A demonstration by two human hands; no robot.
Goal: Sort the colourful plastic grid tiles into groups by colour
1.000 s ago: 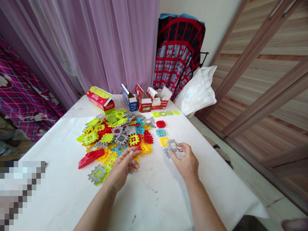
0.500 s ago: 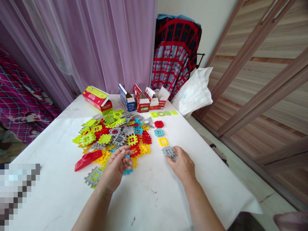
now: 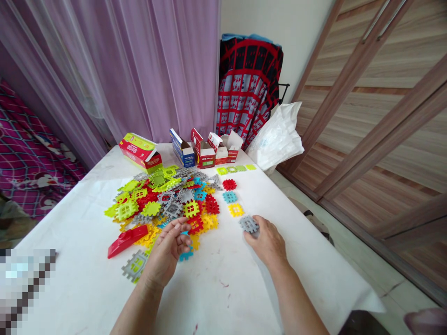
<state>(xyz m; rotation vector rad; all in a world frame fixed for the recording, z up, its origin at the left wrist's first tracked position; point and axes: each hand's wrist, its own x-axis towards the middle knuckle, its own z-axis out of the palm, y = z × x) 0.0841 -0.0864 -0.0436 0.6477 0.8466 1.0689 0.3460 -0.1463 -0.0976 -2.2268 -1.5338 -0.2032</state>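
My right hand pinches the edge of a grey interlocking plastic building tile between thumb and fingers. A yellow tile, a blue tile and a red tile lie in a column just beyond it. Half curled and with nothing visible in it, my left hand hovers at the near edge of a mixed heap of tiles. Beside its wrist lies a grey tile with a green centre. To the left rests a red boat-shaped piece.
Several green tiles form a row near the far right edge of the white-covered table. Behind the heap are a red and green box, a blue box and open red boxes. A white bag stands at the far right corner.
My right hand has drawn the grey tile slightly right and away from the yellow tile. My left hand keeps nearly the same pose. The camera view has tilted slightly.
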